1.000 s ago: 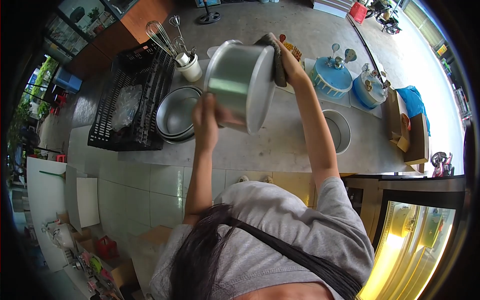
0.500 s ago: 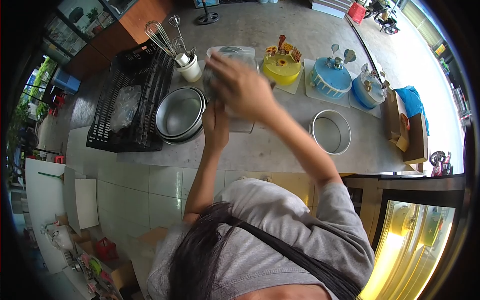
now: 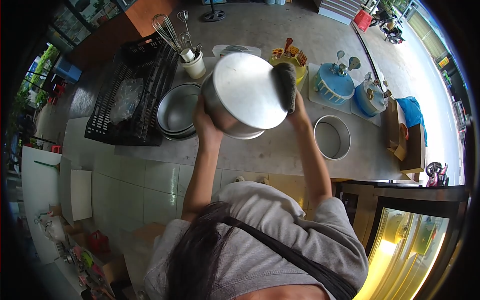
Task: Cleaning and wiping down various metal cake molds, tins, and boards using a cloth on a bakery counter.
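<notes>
A round silver cake pan [image 3: 250, 90] is held up over the table, tilted with its flat bottom toward me. My left hand [image 3: 205, 122] is closed around its left side. At the pan's right edge, my right hand [image 3: 298, 113] grips a dark grey cloth [image 3: 286, 86] pressed against the metal; most of those fingers are hidden behind cloth and pan. Nested round pans [image 3: 176, 114] sit just left of my left hand. A single empty round pan [image 3: 332, 138] stands to the right of my right forearm. Another metal rim shows beneath the held pan.
The metal table [image 3: 245, 157] also carries a black plastic crate [image 3: 152, 95], a white pot of whisks [image 3: 194, 66], and a clear lid [image 3: 237, 50]. Decorated yellow [image 3: 300, 73] and blue cakes [image 3: 334, 82] stand at the back right, near an open cardboard box [image 3: 414, 140].
My hands have moved apart, the right one going right with the cloth. The pan has been raised and turned, its bottom now plainly in view.
</notes>
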Motion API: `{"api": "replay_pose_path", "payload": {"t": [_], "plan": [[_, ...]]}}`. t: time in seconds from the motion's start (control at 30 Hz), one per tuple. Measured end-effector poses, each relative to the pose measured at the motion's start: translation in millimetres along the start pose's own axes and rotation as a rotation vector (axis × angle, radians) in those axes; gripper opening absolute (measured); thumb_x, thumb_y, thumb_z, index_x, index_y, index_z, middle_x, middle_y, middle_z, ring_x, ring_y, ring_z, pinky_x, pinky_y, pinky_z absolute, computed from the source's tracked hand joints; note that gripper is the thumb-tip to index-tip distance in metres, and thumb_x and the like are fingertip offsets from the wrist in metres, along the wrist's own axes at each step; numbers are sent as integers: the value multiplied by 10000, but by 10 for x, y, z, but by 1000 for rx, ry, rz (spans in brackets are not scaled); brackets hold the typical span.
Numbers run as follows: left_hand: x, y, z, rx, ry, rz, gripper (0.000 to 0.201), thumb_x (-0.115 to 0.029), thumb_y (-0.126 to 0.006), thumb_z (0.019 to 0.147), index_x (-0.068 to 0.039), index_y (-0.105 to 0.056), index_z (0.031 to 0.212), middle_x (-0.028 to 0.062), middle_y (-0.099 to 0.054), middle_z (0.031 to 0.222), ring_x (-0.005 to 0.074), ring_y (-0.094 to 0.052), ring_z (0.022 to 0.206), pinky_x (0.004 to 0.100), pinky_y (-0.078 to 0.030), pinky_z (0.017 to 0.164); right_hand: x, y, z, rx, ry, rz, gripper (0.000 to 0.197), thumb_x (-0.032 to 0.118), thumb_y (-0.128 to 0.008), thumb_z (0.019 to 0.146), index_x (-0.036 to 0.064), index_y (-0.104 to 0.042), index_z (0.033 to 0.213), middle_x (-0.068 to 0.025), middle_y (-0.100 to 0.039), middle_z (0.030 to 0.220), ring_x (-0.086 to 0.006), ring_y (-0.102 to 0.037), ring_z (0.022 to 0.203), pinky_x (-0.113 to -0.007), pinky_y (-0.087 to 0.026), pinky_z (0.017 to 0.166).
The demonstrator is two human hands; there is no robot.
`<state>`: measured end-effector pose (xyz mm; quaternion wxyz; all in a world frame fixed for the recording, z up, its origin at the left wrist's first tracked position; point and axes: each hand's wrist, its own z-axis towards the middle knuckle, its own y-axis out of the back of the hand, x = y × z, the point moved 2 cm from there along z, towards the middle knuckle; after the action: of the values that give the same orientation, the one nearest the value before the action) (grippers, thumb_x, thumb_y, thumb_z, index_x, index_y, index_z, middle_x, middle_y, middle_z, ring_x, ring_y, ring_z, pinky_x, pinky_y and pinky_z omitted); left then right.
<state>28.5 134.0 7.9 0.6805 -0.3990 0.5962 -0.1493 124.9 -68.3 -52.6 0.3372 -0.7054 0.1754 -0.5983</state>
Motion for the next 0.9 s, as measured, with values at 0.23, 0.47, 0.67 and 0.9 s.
{"api": "replay_pose_path", "payload": {"t": [0.23,0.47,0.67,0.9], "plan": [[218,-229,-73,-87,-219,34,409,-339,-383,935,11,-432,1141,96,-505,1052,175,-509,933,298,-418,834,-343,-1026,-645,-272,998,-830,611,289,-511,834,95,-263,1358,-138,-106,1440,-327,-36,1335,-458,-63,1064],[-90,-370,-136,57,-339,401,332,-317,-386,942,-7,-481,1015,55,-513,950,97,-493,833,238,-423,678,298,-1468,-516,274,799,-917,507,220,-573,770,114,-456,1252,-155,-333,1360,-353,-225,1295,-435,-174,1054],[-284,-399,-201,-69,-289,83,311,-345,-489,893,-36,-512,900,-12,-484,760,62,-460,665,212,-401,590,88,-578,321,353,580,-1060,410,83,-415,861,54,-378,1268,-211,-199,1402,-365,-133,1319,-420,-120,1081],[67,61,-40,120,-114,403,462,-383,-448,889,3,-483,1142,104,-522,1086,186,-503,1016,318,-404,848,287,-1449,-444,305,837,-1115,476,307,-423,884,95,-385,1309,-182,-128,1437,-377,-109,1322,-421,-129,1063]]}}
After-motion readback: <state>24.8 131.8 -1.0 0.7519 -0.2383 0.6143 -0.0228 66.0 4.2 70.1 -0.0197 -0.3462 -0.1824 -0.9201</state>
